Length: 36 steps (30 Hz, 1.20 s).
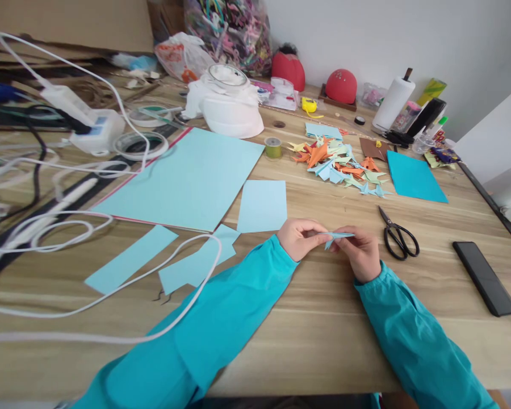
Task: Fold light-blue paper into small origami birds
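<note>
A small light-blue folded paper [334, 236] is pinched between my two hands above the table. My left hand [300, 237] grips its left end with thumb and fingers closed. On the other end, the fingers of my right hand [360, 251] are shut too, hiding part of the folds. Just beyond my left hand lies a light-blue paper square [263, 205]. Black-handled scissors [398, 234] rest to the right of my right hand. Farther back is a pile of folded paper cranes [333, 161] in orange, blue and pale green.
A large light-blue sheet [191, 176] and paper strips [131, 258] lie left, with a white cable [215, 267] looping over them and near my left sleeve. A black phone [485, 278] lies at the right. A thread spool [273, 148] and a bright blue sheet [416, 176] are farther back.
</note>
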{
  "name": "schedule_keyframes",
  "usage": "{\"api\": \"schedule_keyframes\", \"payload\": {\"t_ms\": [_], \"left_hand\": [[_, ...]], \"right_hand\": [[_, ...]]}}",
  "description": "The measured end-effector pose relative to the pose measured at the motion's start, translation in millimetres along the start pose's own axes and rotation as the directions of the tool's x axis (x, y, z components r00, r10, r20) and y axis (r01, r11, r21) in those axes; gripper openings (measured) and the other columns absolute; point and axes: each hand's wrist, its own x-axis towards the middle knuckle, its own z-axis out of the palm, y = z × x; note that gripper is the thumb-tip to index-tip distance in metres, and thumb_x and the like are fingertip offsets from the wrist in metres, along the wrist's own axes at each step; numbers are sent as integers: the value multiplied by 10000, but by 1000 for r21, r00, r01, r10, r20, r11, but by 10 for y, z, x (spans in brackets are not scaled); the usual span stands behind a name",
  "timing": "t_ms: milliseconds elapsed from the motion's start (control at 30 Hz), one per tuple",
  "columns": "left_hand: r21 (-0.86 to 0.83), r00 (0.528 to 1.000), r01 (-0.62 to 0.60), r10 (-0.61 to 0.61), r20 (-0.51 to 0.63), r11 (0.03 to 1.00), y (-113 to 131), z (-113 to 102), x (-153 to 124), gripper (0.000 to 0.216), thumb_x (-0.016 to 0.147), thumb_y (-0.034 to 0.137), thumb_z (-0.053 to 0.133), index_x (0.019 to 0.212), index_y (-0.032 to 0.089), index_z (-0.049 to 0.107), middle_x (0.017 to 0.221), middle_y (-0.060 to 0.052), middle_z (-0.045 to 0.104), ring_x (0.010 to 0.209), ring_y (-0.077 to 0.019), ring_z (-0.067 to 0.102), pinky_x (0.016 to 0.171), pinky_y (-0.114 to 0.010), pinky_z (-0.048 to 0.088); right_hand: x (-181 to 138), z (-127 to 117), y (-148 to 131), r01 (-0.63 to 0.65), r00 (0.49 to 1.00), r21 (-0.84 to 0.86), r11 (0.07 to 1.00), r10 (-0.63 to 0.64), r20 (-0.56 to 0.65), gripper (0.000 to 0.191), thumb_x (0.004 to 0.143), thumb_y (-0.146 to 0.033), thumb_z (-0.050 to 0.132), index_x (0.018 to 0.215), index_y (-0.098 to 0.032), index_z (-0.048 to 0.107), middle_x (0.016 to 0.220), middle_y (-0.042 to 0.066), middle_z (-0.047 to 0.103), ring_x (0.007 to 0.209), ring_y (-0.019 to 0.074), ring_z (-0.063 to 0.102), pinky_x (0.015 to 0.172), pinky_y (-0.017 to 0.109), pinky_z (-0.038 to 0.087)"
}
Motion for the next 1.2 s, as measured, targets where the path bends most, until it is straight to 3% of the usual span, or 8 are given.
{"api": "schedule_keyframes", "payload": {"t_ms": [133,533,1200], "left_hand": [[8,1000,3,-3,-28,1000,3,13,-7,229,663,345,704,632,119,691,595,-39,636,526,-100,503,484,-208,392],[-20,997,72,-72,-37,997,15,38,-27,324,630,437,717,630,115,682,582,-42,649,527,-106,536,487,-205,416],[15,995,40,-38,-95,999,30,62,-40,177,612,284,733,629,115,681,612,-42,652,542,-110,542,502,-211,426]], "right_hand": [[-18,-6,9,12,999,46,999,-13,29,156,768,-312,651,861,-189,676,649,17,668,558,134,597,539,277,495],[-4,33,-9,-37,999,-12,999,36,-31,197,711,-345,705,782,-168,660,563,2,649,485,120,585,477,252,496],[-8,21,15,-35,999,52,998,34,27,142,774,-311,650,802,-173,653,574,-6,653,496,114,592,492,244,499]]}}
